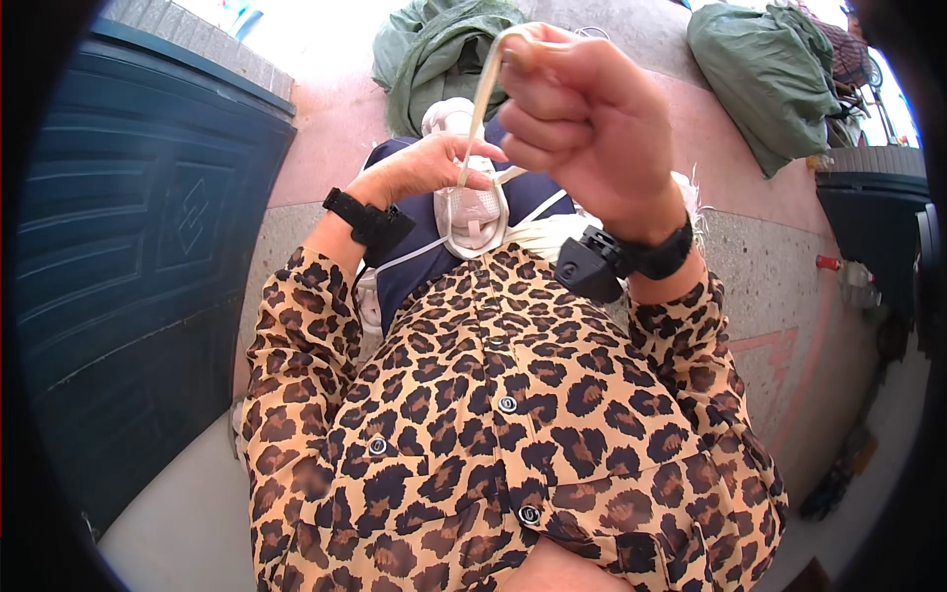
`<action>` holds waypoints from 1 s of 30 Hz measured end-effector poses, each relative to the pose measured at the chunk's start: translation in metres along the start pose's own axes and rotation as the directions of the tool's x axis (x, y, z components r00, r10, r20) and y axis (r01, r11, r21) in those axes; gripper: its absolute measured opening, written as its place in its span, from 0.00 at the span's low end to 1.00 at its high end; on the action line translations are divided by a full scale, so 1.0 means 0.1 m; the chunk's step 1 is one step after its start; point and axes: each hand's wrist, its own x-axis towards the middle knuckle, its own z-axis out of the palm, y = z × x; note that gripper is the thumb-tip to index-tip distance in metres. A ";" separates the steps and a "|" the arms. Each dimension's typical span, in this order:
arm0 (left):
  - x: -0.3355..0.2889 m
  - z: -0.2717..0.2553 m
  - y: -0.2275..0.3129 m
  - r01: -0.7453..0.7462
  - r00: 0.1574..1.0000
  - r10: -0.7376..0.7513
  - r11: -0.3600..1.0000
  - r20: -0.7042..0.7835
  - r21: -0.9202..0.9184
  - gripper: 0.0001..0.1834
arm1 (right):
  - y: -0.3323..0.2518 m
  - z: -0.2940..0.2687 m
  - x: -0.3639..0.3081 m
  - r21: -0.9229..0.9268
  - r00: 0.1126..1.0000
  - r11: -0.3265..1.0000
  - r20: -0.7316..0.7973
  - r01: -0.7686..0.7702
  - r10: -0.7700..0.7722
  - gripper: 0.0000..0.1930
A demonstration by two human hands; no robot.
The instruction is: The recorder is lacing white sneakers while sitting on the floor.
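Observation:
A pale pinkish-white shoe (475, 219) lies on dark navy cloth over my lap. My right hand (582, 113) is raised above it, its fingers closed on a cream shoelace (482, 99). From that pinch the lace runs down in a long strand toward the shoe. Beside the shoe's upper part is my left hand (434, 163), thumb and forefinger extended and apart, with the strand crossing by them. Its other fingers are hidden. More white laces or strips (543, 235) lie across the lap, right of the shoe.
Green cloth bundles lie ahead (434, 54) and at the far right (764, 84). A dark blue panelled door (148, 227) stands on my left. Another pale shoe-like thing (368, 301) shows beside my left leg. Black devices are strapped on both wrists.

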 end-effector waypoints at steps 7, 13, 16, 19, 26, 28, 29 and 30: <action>-0.05 0.12 0.16 -0.138 0.982 0.150 0.985 0.116 -0.101 0.13 | 0.01 -0.29 0.09 -0.338 0.930 0.928 -0.263 0.160 -0.256 0.12; -0.15 0.10 0.05 -0.193 0.964 0.172 0.977 -0.203 -0.089 0.11 | -0.06 -0.55 0.00 0.135 0.992 0.983 -0.018 0.127 -0.125 0.08; -0.24 -0.01 -0.14 -0.267 0.915 0.125 0.901 -0.384 -0.342 0.11 | -0.06 -0.89 -0.15 -0.098 0.996 0.993 0.074 0.064 -0.057 0.08; -0.38 -0.19 -0.24 -0.347 0.884 0.072 0.763 -0.462 -0.545 0.09 | 0.11 -1.09 -0.39 -0.909 0.902 0.353 -0.329 -0.222 -0.279 0.16; -0.81 -1.11 -0.27 -0.660 0.747 0.170 0.295 -0.642 -0.690 0.08 | 0.98 -1.52 -0.79 -0.986 0.991 -0.104 -0.134 -0.132 0.013 0.07; -0.85 -1.03 -0.23 -0.508 0.720 -0.009 0.675 -0.694 -0.535 0.07 | 1.10 -1.59 -0.76 -0.964 0.989 -0.222 -0.139 -0.146 -0.050 0.06; -0.78 -0.90 -0.27 -0.361 0.694 -0.075 0.825 -0.716 -0.436 0.08 | 1.15 -1.65 -0.75 -0.941 0.988 -0.302 -0.133 -0.150 -0.077 0.06; -0.75 -0.79 -0.40 -0.189 0.699 -0.072 0.941 -0.711 -0.281 0.09 | 1.19 -1.64 -0.73 -0.943 0.989 -0.300 -0.128 -0.146 -0.079 0.06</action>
